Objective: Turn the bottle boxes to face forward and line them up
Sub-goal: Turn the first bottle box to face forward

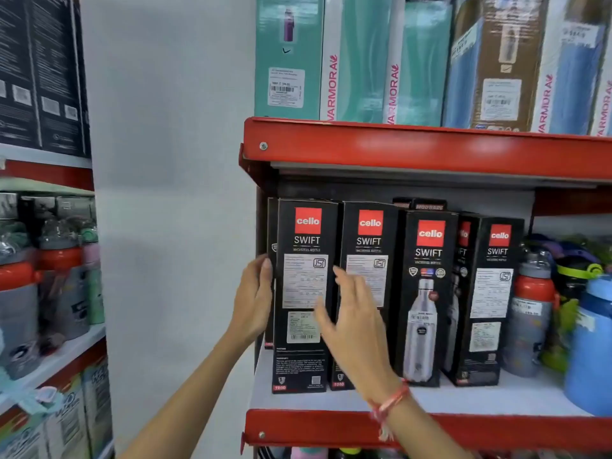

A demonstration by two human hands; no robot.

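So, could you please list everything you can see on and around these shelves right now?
Cello Swift boxes: four in the front row, black with red logos, middle shelf; only the third from the left shows the bottle picture, the rest show label sides; more boxes sit behind.
Varmora boxes: several, teal, blue and brown, top shelf.
Red-lidded bottle: one, grey, right of the black boxes.
Blue jug: one, far right edge.
Shelf rack: red edges, white boards.
Left rack bottles: several, red, grey, pale green.
Hands: left hand flat on the leftmost box's side; right hand, blurred, open in front of the second box.
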